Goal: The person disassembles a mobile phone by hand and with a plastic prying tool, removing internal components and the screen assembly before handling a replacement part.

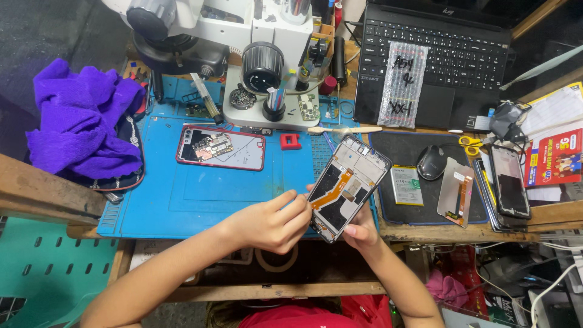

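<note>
On a cluttered desk (425, 234), above a blue mat (182, 200), the right hand (361, 231) clamps a tilted phone frame (347, 185); the left hand (276, 222) pinches at its lower-left edge.

Single head-worn camera, looking steeply down from above the person's own forearms, facing forward across the blue repair mat (200, 194) toward the microscope (243, 36) and laptop (443, 54) at the far edge, close working range
</note>
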